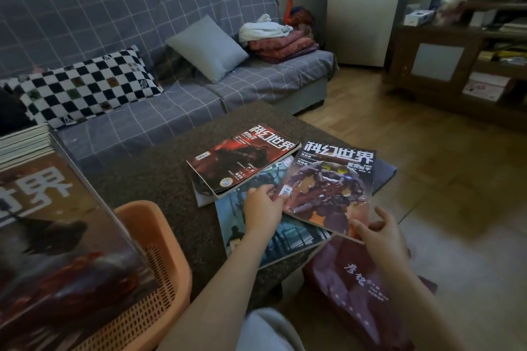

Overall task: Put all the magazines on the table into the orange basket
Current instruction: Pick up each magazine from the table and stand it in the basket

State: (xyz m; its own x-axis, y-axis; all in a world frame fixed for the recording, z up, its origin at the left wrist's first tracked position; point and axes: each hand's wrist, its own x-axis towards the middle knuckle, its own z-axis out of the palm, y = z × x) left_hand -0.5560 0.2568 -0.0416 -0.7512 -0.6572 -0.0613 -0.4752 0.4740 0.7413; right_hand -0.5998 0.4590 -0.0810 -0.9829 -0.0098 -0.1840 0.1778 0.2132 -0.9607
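Several magazines lie overlapping on the dark speckled table. A purple-robot magazine is tilted above the others; my left hand pinches its left edge and my right hand grips its near corner. Under it lies a blue-covered magazine, and a red-covered magazine rests on further ones behind. The orange basket stands at the lower left, with a stack of magazines in it.
A grey checked sofa with cushions and folded blankets runs behind the table. A dark red bag lies on the floor by my right arm. A wooden cabinet stands at the far right across the wooden floor.
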